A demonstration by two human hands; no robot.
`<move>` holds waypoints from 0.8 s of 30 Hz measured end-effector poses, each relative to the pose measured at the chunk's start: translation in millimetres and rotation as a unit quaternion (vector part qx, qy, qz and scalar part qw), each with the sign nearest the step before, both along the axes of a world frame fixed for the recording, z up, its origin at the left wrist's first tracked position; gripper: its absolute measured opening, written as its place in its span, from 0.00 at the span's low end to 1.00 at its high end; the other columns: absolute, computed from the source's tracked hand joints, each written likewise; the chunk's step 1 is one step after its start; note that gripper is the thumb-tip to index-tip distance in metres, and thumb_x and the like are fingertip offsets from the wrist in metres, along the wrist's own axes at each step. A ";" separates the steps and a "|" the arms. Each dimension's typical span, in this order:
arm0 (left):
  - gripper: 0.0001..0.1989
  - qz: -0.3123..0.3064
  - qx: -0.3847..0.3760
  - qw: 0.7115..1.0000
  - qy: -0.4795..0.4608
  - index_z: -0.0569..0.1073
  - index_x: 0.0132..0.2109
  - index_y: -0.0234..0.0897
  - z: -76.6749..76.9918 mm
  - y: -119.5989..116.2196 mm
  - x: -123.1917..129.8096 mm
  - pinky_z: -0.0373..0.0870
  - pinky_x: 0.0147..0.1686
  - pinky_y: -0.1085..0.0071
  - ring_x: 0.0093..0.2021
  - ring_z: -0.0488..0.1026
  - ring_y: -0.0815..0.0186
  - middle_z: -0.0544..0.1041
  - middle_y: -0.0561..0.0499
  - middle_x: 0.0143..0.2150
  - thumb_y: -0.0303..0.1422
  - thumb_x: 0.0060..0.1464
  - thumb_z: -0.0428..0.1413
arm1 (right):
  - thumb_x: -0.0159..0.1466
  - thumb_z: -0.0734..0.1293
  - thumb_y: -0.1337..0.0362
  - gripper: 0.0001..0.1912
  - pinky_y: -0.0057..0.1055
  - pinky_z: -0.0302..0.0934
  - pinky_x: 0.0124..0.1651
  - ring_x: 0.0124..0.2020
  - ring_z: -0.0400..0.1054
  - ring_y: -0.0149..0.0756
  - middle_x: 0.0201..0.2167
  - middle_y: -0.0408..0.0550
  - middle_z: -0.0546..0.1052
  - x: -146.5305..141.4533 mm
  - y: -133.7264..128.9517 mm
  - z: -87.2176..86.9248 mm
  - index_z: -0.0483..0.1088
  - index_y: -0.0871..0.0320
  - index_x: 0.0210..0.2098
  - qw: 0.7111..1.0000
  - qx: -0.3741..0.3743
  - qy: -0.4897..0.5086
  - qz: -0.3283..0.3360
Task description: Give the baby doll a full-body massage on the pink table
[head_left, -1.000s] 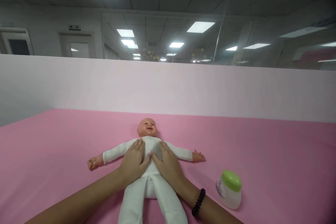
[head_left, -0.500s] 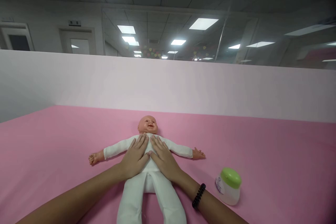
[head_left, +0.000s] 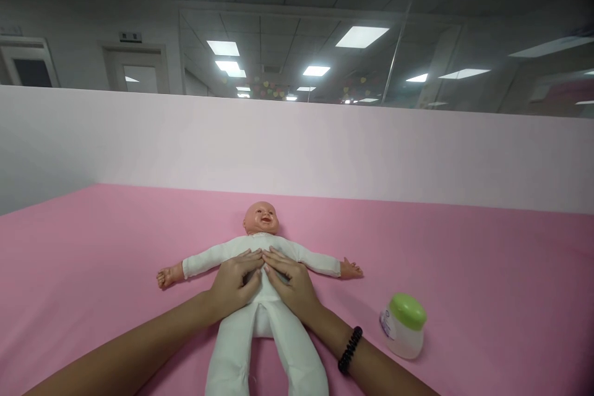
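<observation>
A baby doll point(head_left: 273, 246) in a white cloth suit lies on its back, its arms spread and its plastic head towards the far side. My left hand point(head_left: 234, 284) and my right hand point(head_left: 290, 281) rest side by side on its chest, fingers curved inward and tips nearly meeting. Neither hand clearly grips the cloth. The doll's legs stretch towards me between my forearms. A black beaded bracelet point(head_left: 350, 349) circles my right wrist. To the right of that wrist stands a plastic jar with a green lid point(head_left: 403, 326).
A pink sheet-covered surface point(head_left: 487, 272) lies under the doll and jar. A pale pink partition point(head_left: 297, 148) stands along its far edge. Beyond that are glass panels, doors and a ceiling with lights.
Both hands have slid towards the doll's head, with fingers turned more inward and tips closer together. The view has tilted slightly, so the doll and jar sit a little higher.
</observation>
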State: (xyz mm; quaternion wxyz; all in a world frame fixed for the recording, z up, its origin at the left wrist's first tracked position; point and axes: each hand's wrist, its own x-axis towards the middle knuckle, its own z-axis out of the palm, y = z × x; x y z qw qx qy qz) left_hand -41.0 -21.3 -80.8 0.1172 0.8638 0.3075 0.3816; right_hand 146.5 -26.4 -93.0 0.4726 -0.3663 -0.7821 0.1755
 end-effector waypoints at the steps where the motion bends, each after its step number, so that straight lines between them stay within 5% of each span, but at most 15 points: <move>1: 0.22 0.003 -0.010 0.999 0.031 0.72 0.61 0.40 2.6 0.2 0.7 0.59 0.67 0.53 0.64 0.68 0.58 0.72 0.46 0.63 0.32 0.64 0.47 | 0.68 0.62 0.60 0.21 0.52 0.53 0.68 0.66 0.59 0.45 0.60 0.51 0.71 1.1 0.7 1.8 0.71 0.55 0.59 0.999 -0.022 -0.030 0.005; 4: 0.28 0.064 -0.050 0.992 0.101 0.60 0.69 0.37 3.8 2.9 2.7 0.48 0.69 0.47 0.72 0.50 0.54 0.58 0.44 0.71 0.38 0.66 0.45 | 0.70 0.59 0.57 0.29 0.55 0.37 0.72 0.73 0.42 0.44 0.69 0.48 0.57 3.3 2.0 5.2 0.57 0.54 0.69 0.990 -0.081 -0.110 -0.022; 6: 0.31 0.115 -0.086 0.983 0.116 0.52 0.72 0.33 -0.7 5.2 3.1 0.43 0.69 0.44 0.74 0.42 0.52 0.49 0.41 0.73 0.41 0.66 0.44 | 0.71 0.58 0.55 0.31 0.53 0.35 0.73 0.73 0.39 0.43 0.71 0.49 0.52 3.4 1.8 4.1 0.52 0.57 0.70 0.985 -0.103 -0.121 -0.065; 11: 0.35 0.182 -0.104 0.976 0.066 0.54 0.71 0.27 -12.3 6.1 2.3 0.47 0.68 0.43 0.73 0.40 0.46 0.48 0.35 0.73 0.47 0.65 0.45 | 0.71 0.56 0.57 0.26 0.50 0.53 0.68 0.64 0.62 0.46 0.61 0.57 0.70 1.4 -1.9 -3.5 0.70 0.64 0.60 0.982 -0.035 -0.050 -0.178; 14: 0.27 0.112 -0.046 0.991 0.049 0.65 0.66 0.33 -11.2 3.7 2.8 0.51 0.69 0.47 0.71 0.53 0.53 0.62 0.40 0.68 0.42 0.68 0.43 | 0.69 0.58 0.62 0.20 0.47 0.61 0.64 0.55 0.72 0.45 0.51 0.55 0.78 0.9 -3.1 -5.0 0.78 0.60 0.50 0.992 0.052 -0.028 -0.116; 17: 0.23 0.040 -0.012 0.998 0.051 0.68 0.64 0.38 -5.3 1.6 3.4 0.51 0.69 0.50 0.67 0.63 0.60 0.69 0.45 0.65 0.35 0.68 0.40 | 0.69 0.57 0.65 0.20 0.46 0.62 0.63 0.57 0.70 0.42 0.53 0.53 0.77 2.6 -2.8 -3.0 0.77 0.58 0.52 0.997 0.070 -0.028 -0.026; 20: 0.23 0.049 -0.040 0.995 0.082 0.65 0.66 0.42 0.5 1.1 2.3 0.44 0.69 0.42 0.70 0.58 0.57 0.65 0.45 0.67 0.36 0.68 0.41 | 0.69 0.58 0.64 0.21 0.49 0.55 0.67 0.65 0.61 0.43 0.59 0.53 0.72 5.5 -1.9 1.4 0.73 0.58 0.57 0.998 0.019 -0.054 -0.010; 24: 0.31 0.115 -0.102 0.981 0.117 0.52 0.72 0.44 -1.2 5.6 0.6 0.40 0.66 0.35 0.74 0.42 0.50 0.49 0.43 0.73 0.47 0.67 0.43 | 0.71 0.56 0.60 0.27 0.51 0.40 0.73 0.72 0.44 0.41 0.69 0.46 0.57 6.5 2.1 4.1 0.57 0.53 0.69 0.991 -0.067 -0.112 -0.011</move>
